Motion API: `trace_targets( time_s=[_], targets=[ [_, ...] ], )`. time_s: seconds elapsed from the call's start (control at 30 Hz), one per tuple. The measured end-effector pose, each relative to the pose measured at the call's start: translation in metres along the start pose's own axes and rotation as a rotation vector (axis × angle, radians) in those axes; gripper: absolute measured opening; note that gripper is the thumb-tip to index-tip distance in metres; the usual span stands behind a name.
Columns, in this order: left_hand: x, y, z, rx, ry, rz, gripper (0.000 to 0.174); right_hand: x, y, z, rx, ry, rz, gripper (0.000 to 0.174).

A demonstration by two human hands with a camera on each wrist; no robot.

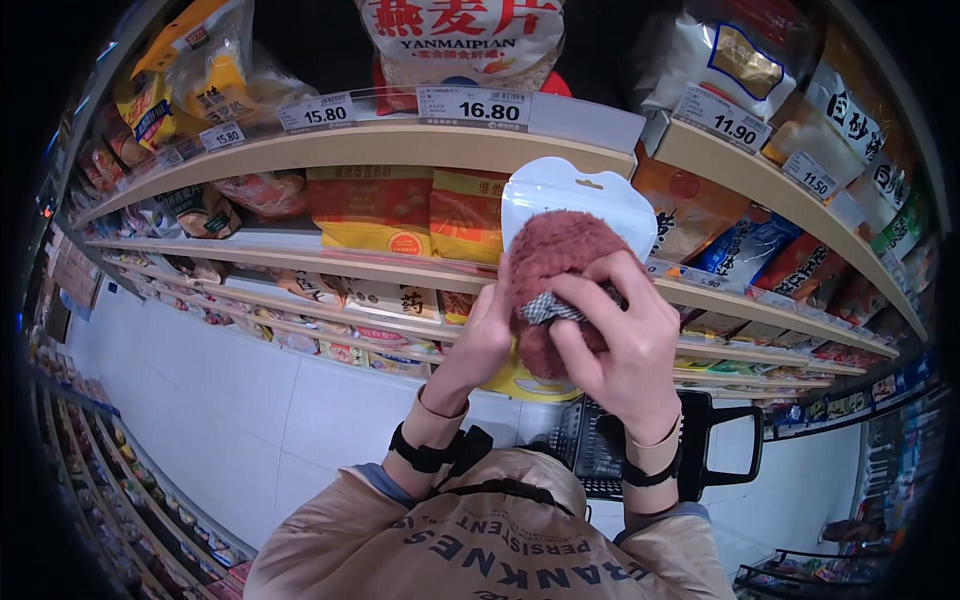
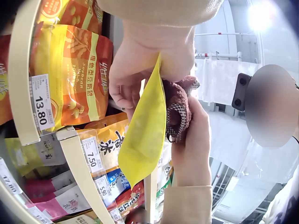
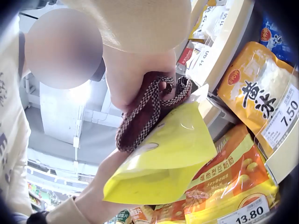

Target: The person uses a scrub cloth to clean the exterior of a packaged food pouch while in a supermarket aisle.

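Note:
My left hand (image 1: 483, 335) grips the edge of a flat pouch, white with a hang hole at the top (image 1: 540, 185) and yellow lower down. In the left wrist view the yellow side of the pouch (image 2: 145, 126) hangs from that hand. Bunched in my right hand (image 1: 630, 340) is a reddish-brown fluffy cloth (image 1: 570, 240) with black-and-white checked trim, its fingers curled into the folds. The cloth lies against the pouch and covers much of its front. In the right wrist view the checked trim (image 3: 140, 119) loops below the right hand, right beside the yellow pouch.
Curved store shelves surround the hands, with an oat bag (image 1: 465, 50) above and orange soybean milk powder bags (image 1: 365, 210) on the tier below. Price tags (image 1: 473, 106) line the shelf edges. A black cart or basket (image 1: 715, 440) stands at the lower right on the tiled floor (image 1: 220, 390).

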State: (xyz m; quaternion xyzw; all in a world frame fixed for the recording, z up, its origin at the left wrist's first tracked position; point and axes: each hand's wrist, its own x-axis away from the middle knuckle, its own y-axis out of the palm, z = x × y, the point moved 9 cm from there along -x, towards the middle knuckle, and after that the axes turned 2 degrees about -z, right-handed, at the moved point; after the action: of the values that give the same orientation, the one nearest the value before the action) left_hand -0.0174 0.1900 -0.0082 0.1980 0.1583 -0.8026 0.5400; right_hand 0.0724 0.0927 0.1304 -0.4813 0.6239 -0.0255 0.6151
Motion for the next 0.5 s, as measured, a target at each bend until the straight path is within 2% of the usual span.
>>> trace_targets(
  time_s=[0.03,0.07,0.13,0.17,0.27,0.33,0.4,0.47,0.5],
  targets=[
    [0.0,-0.004,-0.005,-0.009,-0.108,-0.007,0.062,-0.002,-0.003,0.003,-0.013,0.02,0.005,0.02],
    [-0.001,-0.004,0.001,-0.013,-0.112,-0.003,0.062,-0.001,-0.014,0.022,-0.066,0.124,0.021,0.013],
    [-0.006,0.018,0.021,0.505,-0.371,-0.138,0.061,0.0,-0.024,0.033,-0.061,0.154,0.069,0.01],
    [-0.009,0.019,0.028,0.488,-0.357,-0.116,0.061,0.003,-0.04,0.052,0.001,0.232,0.137,0.01],
    [-0.01,0.025,0.028,0.503,-0.413,-0.089,0.061,0.005,-0.052,0.063,0.086,0.315,0.234,0.011],
    [-0.011,0.027,0.024,0.431,-0.409,-0.133,0.059,0.005,-0.048,0.063,0.084,0.326,0.209,0.015],
    [-0.011,0.034,0.018,0.359,-0.411,-0.185,0.058,-0.001,-0.041,0.049,0.039,0.227,0.274,0.018],
    [-0.019,0.038,0.027,0.135,-0.228,-0.204,0.058,-0.006,-0.024,0.035,-0.117,0.084,0.192,0.024],
    [-0.019,0.038,0.025,0.152,-0.267,-0.184,0.059,-0.006,-0.023,0.036,-0.12,0.089,0.188,0.024]
  ],
)
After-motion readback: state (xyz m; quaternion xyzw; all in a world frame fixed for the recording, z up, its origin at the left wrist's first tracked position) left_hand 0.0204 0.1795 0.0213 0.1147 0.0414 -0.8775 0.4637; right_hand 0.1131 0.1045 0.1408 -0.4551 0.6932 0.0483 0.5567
